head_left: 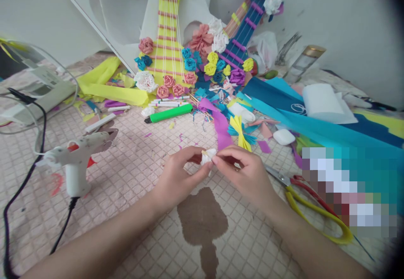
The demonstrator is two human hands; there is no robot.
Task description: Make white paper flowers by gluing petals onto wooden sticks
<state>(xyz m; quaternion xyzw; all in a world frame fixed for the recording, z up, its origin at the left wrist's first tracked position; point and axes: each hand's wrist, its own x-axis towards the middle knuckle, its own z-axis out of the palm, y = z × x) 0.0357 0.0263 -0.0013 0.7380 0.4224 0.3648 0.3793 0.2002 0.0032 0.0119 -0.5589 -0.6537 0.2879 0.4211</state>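
Between my two hands, at the middle of the head view, is a small white crepe paper flower (208, 156). My left hand (184, 171) pinches it from the left with thumb and fingers. From the other side my right hand (244, 169) holds its edge, fingertips pressed together. Just beyond my right hand lies a yellow paper bow (240, 134) beside a purple paper strip (221, 127). Scissors (303, 190) with red and yellow handles rest next to my right forearm.
A white glue gun (75, 165) with its black cord stands at left, near a power strip (41, 98). At the back lean a yellow paper guitar (167, 51) and a blue one (243, 35), both with paper flowers. A green marker (170, 113) and paper scraps lie ahead.
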